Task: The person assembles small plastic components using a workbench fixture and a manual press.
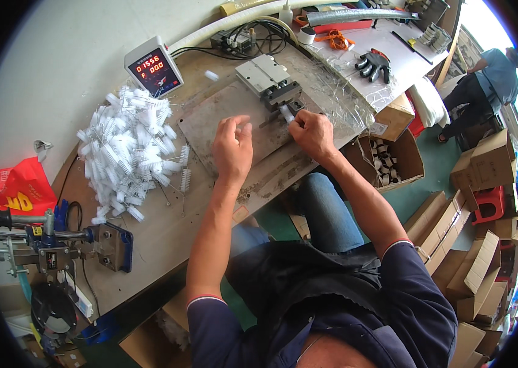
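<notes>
Right hand pinched a brush at the clamp.
The brush jutted just ahead of that grip, probably to line it up with the clamp; left of the grip, the left hand hung loosely curled, seemingly empty, perhaps giving room, the pile farther left.

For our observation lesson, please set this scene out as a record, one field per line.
Left hand: loosely curled over the metal plate, nothing visible in it
Right hand: holding a white-bristled brush at the metal fixture
Brush pile: on the workbench, left of the plate
Digital display: lit red digits, beyond the pile
Glove: black, on the white table
Other person: background, right
</notes>
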A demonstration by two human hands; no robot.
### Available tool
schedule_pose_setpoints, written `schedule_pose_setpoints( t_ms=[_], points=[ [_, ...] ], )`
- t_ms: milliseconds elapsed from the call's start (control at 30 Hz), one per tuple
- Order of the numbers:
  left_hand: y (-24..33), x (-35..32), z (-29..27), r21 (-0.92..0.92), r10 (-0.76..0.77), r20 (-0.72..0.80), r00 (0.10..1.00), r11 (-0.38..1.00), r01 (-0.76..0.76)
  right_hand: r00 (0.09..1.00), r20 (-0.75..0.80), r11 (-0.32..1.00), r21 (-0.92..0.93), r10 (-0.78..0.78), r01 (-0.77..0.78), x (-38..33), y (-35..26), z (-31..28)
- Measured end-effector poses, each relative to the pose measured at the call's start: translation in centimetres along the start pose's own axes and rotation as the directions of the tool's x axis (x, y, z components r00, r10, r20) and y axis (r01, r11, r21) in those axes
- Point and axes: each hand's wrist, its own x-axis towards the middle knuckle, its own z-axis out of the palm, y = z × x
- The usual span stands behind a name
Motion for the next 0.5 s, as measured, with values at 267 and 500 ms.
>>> schedule_pose_setpoints(
  t_ms=[267, 500],
  points=[
    [0.0, 0.2, 0.0, 0.061, 0.062, -0.027, 0.998, 0.996, -0.060, 0.998, -0.044, 0.997, -0.062, -0.043, 0.040, 0.1, -0.1, 0.5],
    [0.6, 0.1, 0.7, 0.098, 0.099, 0.000, 0.995, 0.990, -0.098, 0.997, -0.070, 0.998, -0.058, -0.039, 0.035, -0.2, 0.0, 0.4]
  ],
)
